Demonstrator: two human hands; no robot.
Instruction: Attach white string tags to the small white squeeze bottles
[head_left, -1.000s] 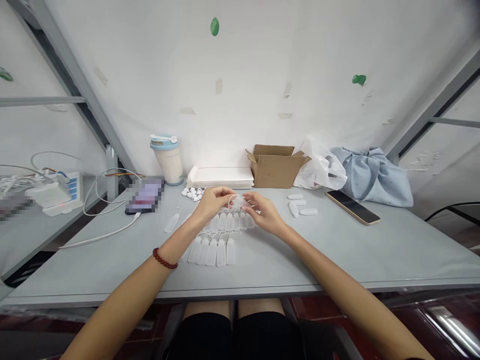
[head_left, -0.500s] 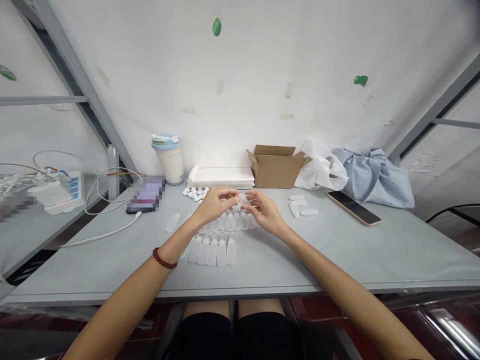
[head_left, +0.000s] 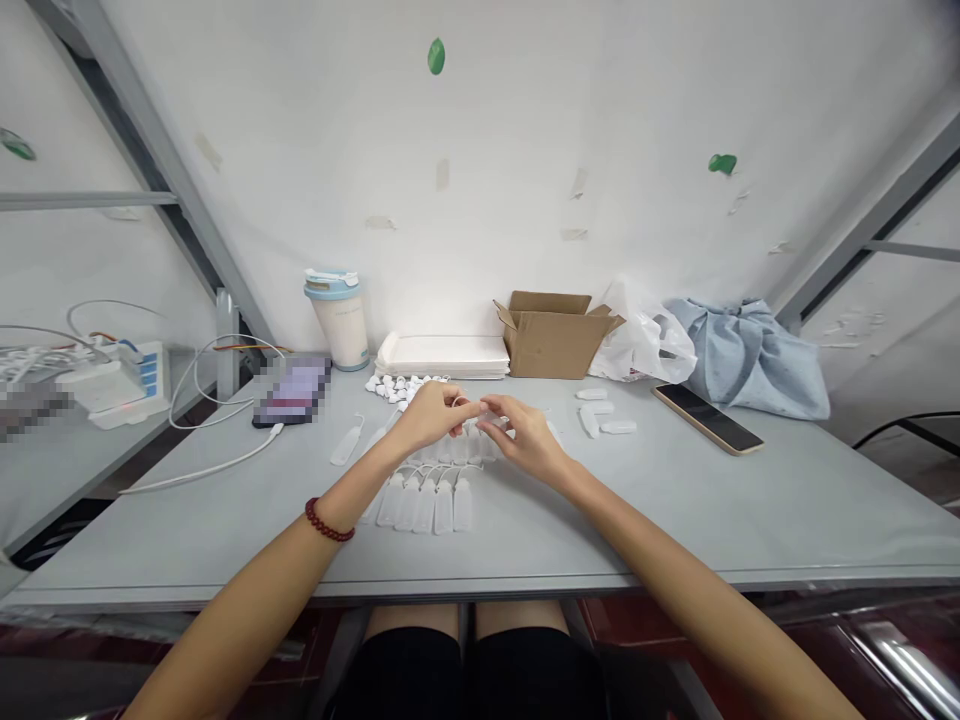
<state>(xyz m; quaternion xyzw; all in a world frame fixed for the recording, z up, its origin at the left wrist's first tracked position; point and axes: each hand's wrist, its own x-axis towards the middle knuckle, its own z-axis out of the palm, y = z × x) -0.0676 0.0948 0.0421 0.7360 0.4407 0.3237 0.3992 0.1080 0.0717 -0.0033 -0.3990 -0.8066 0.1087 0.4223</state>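
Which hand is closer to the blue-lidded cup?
Left. Left hand is right of the cup, nearer the camera; right hand lies farther right. Both pinch one clear tag.

Both hands meet over the table (head_left: 675, 500). The left hand (head_left: 431, 415) and right hand (head_left: 525, 440) pinch one small white tag (head_left: 486, 413) between their fingertips, just above the surface. A bead bracelet (head_left: 328, 522) sits on the left wrist.

Directly under and nearer than the grip: rows of white tags (head_left: 427, 505), laid side by side. Left of the grip: one loose tag (head_left: 345, 443). Right of it: a few white pieces (head_left: 604, 415), then a phone (head_left: 709, 417) further out. Behind the grip: a heap of small white parts (head_left: 394, 385), a white tray stack (head_left: 442, 355), an open cardboard box (head_left: 551, 335) and a lidded cup (head_left: 336, 318).
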